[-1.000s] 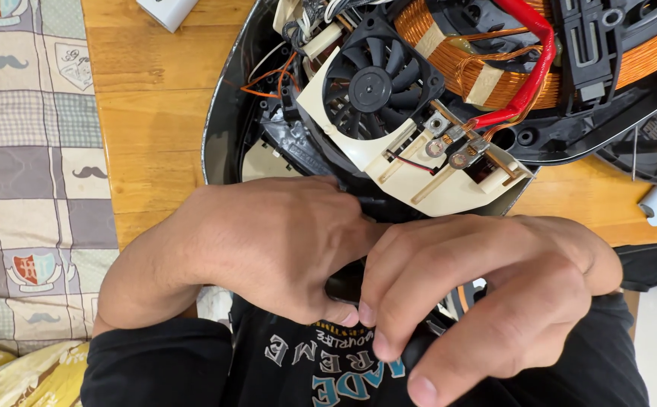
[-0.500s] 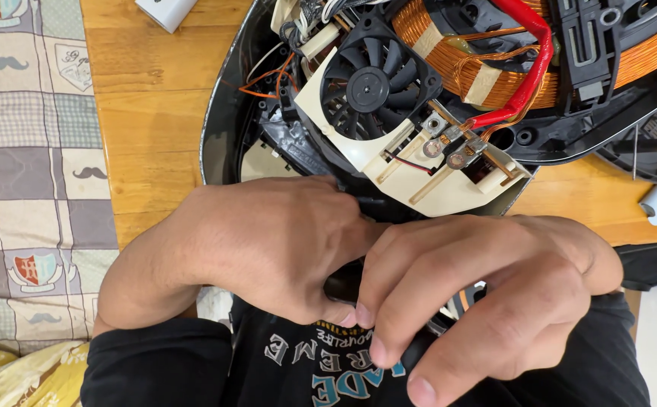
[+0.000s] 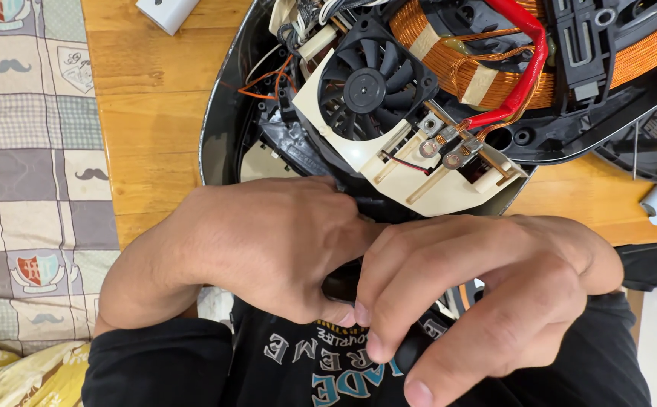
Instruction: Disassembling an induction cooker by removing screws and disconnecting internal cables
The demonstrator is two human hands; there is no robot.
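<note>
In the head view, both hands meet at the lower middle of the frame, over the near edge of an opened appliance; the left hand (image 3: 268, 249) is curled over, knuckles up, and the right hand (image 3: 487, 294) presses against it, its fingers (image 3: 388, 316) folded down around a small dark part (image 3: 341, 285) that shows only as a sliver between the two hands; both seem closed on it, though how firmly, and what exactly the part is, cannot be told because the hands cover it; it sits just below the cream plastic bracket (image 3: 419, 188) that carries the black cooling fan (image 3: 366, 87). The risks, as I judge them: a slip or sudden tug could drive the knuckles up into the bracket's bare metal terminals (image 3: 441, 147) or snag the thin orange wires (image 3: 264, 83) at the upper left of the housing; a hard pull might strain the red cable (image 3: 520, 68) that crosses the copper coil (image 3: 449, 53) at the upper right, or crack the thin bracket arms; the appliance itself could skid on the wooden table (image 3: 147, 128). Room is tight: the black housing rim (image 3: 219, 128) closes in the left side, the person's dark shirt (image 3: 290, 369) lies right under the hands, and the table edge runs along the patchwork cloth (image 3: 27, 173) at far left; the freest way out is downward, toward the body, or left across bare wood.
</note>
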